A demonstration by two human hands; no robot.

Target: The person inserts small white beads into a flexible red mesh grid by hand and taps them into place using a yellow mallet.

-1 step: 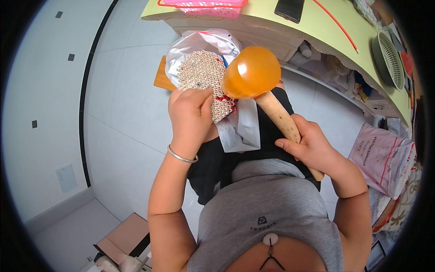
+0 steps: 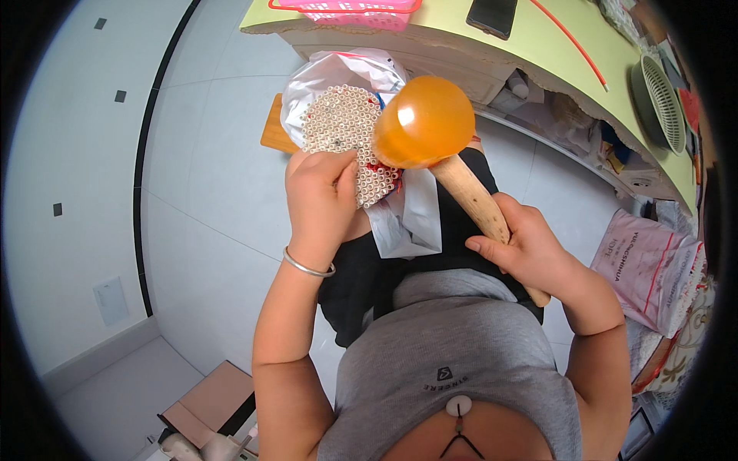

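My right hand [image 2: 525, 240] is wrapped round the wooden handle of a mallet [image 2: 425, 123], whose large head is translucent orange. The head hangs up close to the camera and hides the right edge of a round bundle of small pale tubes [image 2: 338, 115], packed with their hollow ends up. My left hand [image 2: 321, 184] rests at the near side of this bundle, thumb and fingers pinched together. Whatever the pinch holds is too small or hidden to name. Red and blue bits show at the bundle's right edge. A white plastic bag [image 2: 407, 223] lies under and around it.
Beyond my knees stands a yellow-green counter [image 2: 430, 23] carrying a pink basket [image 2: 361, 11], a phone [image 2: 492, 17], a red stick [image 2: 573, 46] and a grey-green colander [image 2: 657, 104]. Crammed shelves sit below it. To the right is a pink package [image 2: 646, 265].
The mallet's head has shifted very slightly to the left and up. My left hand stays pinched at the bundle, moved only a hair.
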